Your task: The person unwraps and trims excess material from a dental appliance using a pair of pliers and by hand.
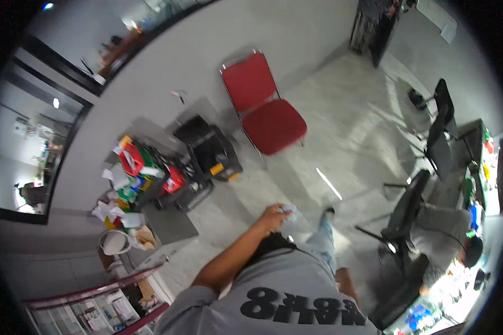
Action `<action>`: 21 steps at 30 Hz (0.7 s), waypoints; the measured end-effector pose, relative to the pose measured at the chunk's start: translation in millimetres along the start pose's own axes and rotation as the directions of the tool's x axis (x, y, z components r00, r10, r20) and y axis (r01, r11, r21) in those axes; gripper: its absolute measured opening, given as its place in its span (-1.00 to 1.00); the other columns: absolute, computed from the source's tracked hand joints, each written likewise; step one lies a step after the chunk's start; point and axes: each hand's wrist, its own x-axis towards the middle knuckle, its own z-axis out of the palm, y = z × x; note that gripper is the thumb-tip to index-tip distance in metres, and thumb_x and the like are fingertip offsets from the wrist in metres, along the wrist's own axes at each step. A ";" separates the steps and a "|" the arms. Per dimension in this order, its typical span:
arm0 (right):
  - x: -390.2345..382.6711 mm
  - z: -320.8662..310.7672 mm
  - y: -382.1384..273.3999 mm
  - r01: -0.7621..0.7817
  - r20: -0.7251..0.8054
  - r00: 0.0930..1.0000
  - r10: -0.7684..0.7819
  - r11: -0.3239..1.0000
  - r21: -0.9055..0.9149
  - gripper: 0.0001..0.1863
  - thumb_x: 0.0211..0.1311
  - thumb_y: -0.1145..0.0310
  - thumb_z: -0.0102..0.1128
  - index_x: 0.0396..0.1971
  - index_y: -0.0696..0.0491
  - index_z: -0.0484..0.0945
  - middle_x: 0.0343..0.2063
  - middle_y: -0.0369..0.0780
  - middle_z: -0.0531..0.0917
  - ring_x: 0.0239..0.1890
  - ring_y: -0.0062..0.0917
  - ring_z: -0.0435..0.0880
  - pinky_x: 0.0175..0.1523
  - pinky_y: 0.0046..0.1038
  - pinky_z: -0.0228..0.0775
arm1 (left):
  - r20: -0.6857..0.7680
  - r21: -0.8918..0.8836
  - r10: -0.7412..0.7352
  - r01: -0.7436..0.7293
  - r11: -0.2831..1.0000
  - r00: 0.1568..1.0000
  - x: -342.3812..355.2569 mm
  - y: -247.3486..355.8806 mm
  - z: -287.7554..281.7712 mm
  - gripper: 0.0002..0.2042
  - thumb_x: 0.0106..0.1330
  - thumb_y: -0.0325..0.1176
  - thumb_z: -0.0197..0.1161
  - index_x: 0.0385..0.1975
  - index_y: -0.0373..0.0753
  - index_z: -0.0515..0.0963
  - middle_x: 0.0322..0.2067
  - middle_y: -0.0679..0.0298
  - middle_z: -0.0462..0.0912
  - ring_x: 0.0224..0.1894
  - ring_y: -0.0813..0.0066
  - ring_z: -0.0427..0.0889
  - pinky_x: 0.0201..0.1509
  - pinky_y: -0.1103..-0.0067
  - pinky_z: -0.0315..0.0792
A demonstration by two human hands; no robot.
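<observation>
Holding a small pale thing (290, 213), the left hand (273, 218) is out in front of the body in the head view, with its fingers closed on it. The pale thing sticks out on the right side of the fingers, over the gray floor (330, 151), and it is too blurry to tell if it is paper or plastic. Part of the right arm (346, 282) shows beside the gray shirt (262, 285), but its hand is hidden, so I cannot tell if that hand is open or holding something. One leg in light blue jeans (321, 243) is stretched forward, just to the right of the pale thing. Farther ahead, a red chair (274, 125) stands near the wall (179, 67). To the left of the chair is a black box (198, 131) with its top open, and next to that is a messy pile (142, 167) of red, green, white and yellow things. A round white tub (115, 243) is near the pile, and a shelf case (98, 314) with a dark red edge is at the bottom left. Over on the right, black chairs (440, 148) stand along a long table. Another person (439, 231) in a gray top sits there, leaning toward the brightly lit part.
</observation>
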 end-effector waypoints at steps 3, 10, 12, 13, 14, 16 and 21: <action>108.6 -74.8 -26.4 0.096 0.129 0.987 -0.097 0.995 0.015 -0.68 0.29 0.13 -0.04 -0.64 -0.06 0.37 -0.68 -0.29 0.38 -0.69 -0.46 0.31 -0.57 -0.23 0.25 | 0.067 -0.025 -0.064 0.066 0.998 0.996 22.1 8.6 30.2 -0.77 0.27 -0.30 0.40 -0.14 -0.18 0.59 -0.49 0.40 0.58 -0.61 0.69 0.38 -0.61 0.66 0.19; 192.7 -256.4 -119.1 0.493 -0.414 0.593 -0.691 0.718 -0.492 -0.93 0.19 0.39 0.12 -0.37 0.06 0.51 -0.43 -0.02 0.67 -0.32 -0.05 0.67 -0.21 -0.13 0.49 | -0.043 -0.059 -0.079 0.076 0.995 0.996 17.3 42.9 59.5 -0.65 0.29 -0.26 0.37 -0.03 -0.28 0.50 -0.63 0.39 0.42 -0.80 0.67 0.18 -0.76 0.63 0.00; 132.0 -277.6 -193.7 0.409 -0.541 0.658 -0.524 0.852 -0.327 -0.91 0.22 0.38 0.12 -0.37 0.08 0.50 -0.39 -0.01 0.69 -0.27 0.00 0.67 -0.17 -0.10 0.51 | -0.096 -0.146 -0.081 0.066 0.987 0.992 3.5 43.5 55.5 -0.64 0.31 -0.28 0.35 0.00 -0.31 0.49 -0.64 0.39 0.41 -0.78 0.65 0.21 -0.75 0.62 0.01; 148.1 -316.4 -163.4 0.366 -0.622 0.551 -0.556 0.831 -0.418 -0.82 0.25 0.35 0.15 -0.28 0.15 0.52 -0.38 -0.01 0.70 -0.25 0.00 0.68 -0.19 -0.06 0.48 | -0.098 -0.125 -0.051 0.039 0.991 0.994 21.1 38.3 64.2 -0.66 0.33 -0.28 0.33 -0.01 -0.31 0.48 -0.64 0.39 0.41 -0.78 0.64 0.22 -0.76 0.62 0.02; 137.1 -324.3 -178.4 0.357 -0.651 0.548 -0.525 0.851 -0.386 -0.82 0.25 0.35 0.15 -0.28 0.15 0.52 -0.38 -0.01 0.70 -0.25 0.00 0.68 -0.19 -0.06 0.48 | -0.149 -0.101 -0.019 0.003 0.995 0.989 32.5 23.7 59.1 -0.68 0.35 -0.27 0.31 -0.03 -0.32 0.48 -0.64 0.39 0.41 -0.78 0.62 0.24 -0.76 0.61 0.03; 81.0 -345.5 -222.2 0.401 -0.501 0.777 -0.380 0.913 -0.070 -0.69 0.24 0.31 0.23 -0.12 0.21 0.53 -0.29 0.01 0.71 -0.18 -0.06 0.70 -0.16 -0.05 0.48 | -0.198 -0.194 -0.048 0.009 0.981 0.979 21.8 17.0 62.1 -0.72 0.37 -0.23 0.28 -0.10 -0.29 0.50 -0.65 0.37 0.41 -0.77 0.59 0.27 -0.76 0.60 0.10; 131.3 -338.3 -197.0 0.349 -0.565 0.768 -0.302 0.937 -0.025 -0.47 0.00 0.25 0.47 -0.03 0.16 0.54 -0.18 0.07 0.67 -0.06 -0.04 0.66 -0.01 -0.19 0.50 | -0.055 -0.434 -0.101 0.067 0.898 0.993 19.4 28.1 101.6 -0.86 0.38 -0.31 0.20 -0.21 -0.23 0.48 -0.37 0.21 0.63 -0.62 0.48 0.49 -0.64 0.52 0.31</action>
